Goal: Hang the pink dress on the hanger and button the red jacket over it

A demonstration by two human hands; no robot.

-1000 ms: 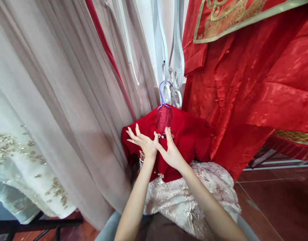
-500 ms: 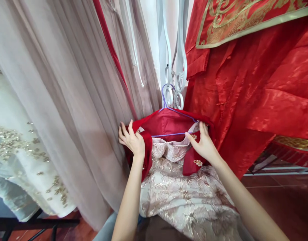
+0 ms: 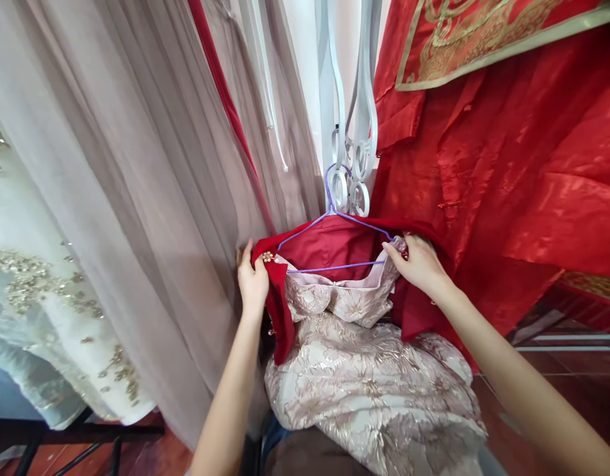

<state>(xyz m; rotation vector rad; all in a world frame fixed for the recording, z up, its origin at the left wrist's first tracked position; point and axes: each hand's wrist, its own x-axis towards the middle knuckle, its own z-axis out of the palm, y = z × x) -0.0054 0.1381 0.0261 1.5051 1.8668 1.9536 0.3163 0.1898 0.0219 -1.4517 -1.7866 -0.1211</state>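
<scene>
A purple wire hanger (image 3: 329, 268) hooks onto white scrollwork and carries a red velvet jacket (image 3: 280, 311) over a pale pink brocade dress (image 3: 369, 390). My left hand (image 3: 254, 281) is closed on the jacket's left edge, beside a jewelled flower button (image 3: 268, 256). On the other side, my right hand (image 3: 419, 264) is closed on the jacket's right front at the shoulder, its thumb beside the dress strap. The jacket is spread apart, so the bodice and the hanger's lower bar show between my hands. Some fingertips are hidden behind the cloth.
Greyish-pink drapery (image 3: 136, 198) hangs at left, with a white gown with gold appliqué (image 3: 51, 297) beyond it. Red satin garments (image 3: 498, 172) hang at right. White metal scrollwork (image 3: 369, 139) stands behind the hanger. A black metal frame (image 3: 116, 431) is at lower left.
The jacket's fronts have been drawn wider apart, baring more of the bodice and its right strap. My left hand has moved slightly left, my right hand to the right. The view has shifted slightly.
</scene>
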